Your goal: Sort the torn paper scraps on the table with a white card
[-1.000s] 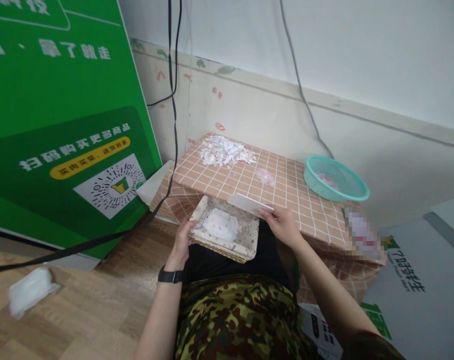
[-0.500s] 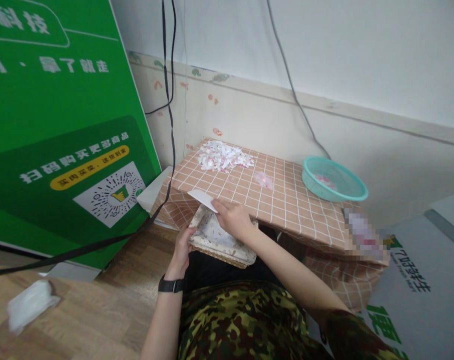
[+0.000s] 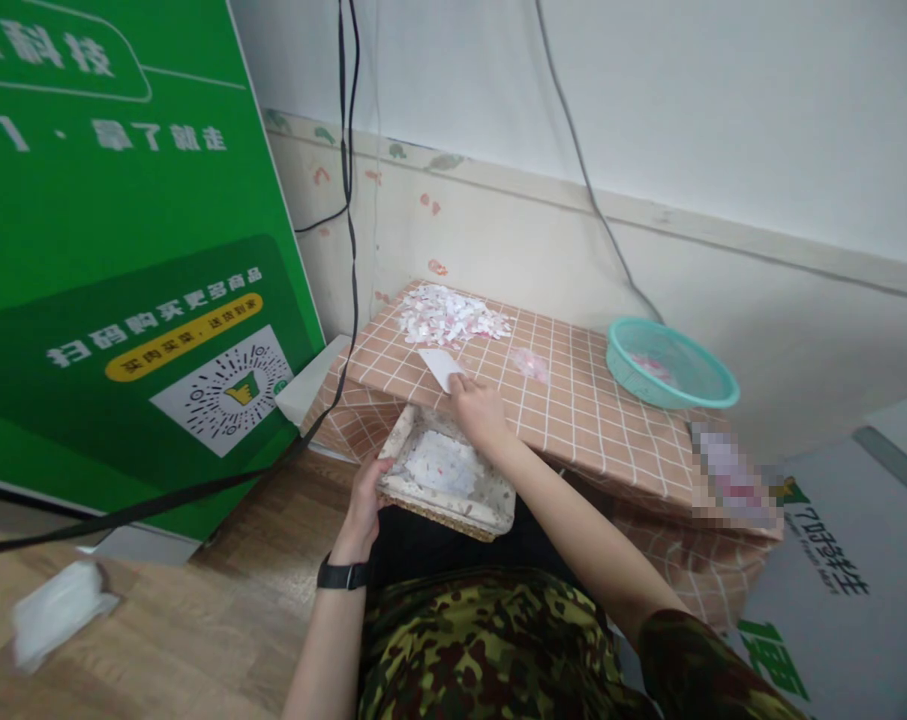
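Observation:
My left hand (image 3: pixel 364 500) grips the left side of a lined woven basket (image 3: pixel 490 512), which is tilted at the table's front edge. White bits cover part of the basket's bottom. In my right hand (image 3: pixel 479 408) is a flat white card (image 3: pixel 439 368), held by its near end over the tabletop. Beyond the card lies a heap of small white and pinkish paper-like pieces (image 3: pixel 453 314). To the right of the card is a small clear plastic packet (image 3: pixel 529 364), with pinkish contents I cannot make out.
A checked brown cloth (image 3: pixel 573 420) covers the table. A turquoise mesh basket (image 3: pixel 674 365) with pink pieces stands at the right. Black cables (image 3: pixel 352 250) hang at the left, before a green cabinet (image 3: pixel 198 200). A white plastic bag (image 3: pixel 63 610) lies on the floor.
My right hand has moved the card forward and up from the basket's far rim onto the table, toward the heap. More of the basket's inside shows now. The left hand keeps its hold.

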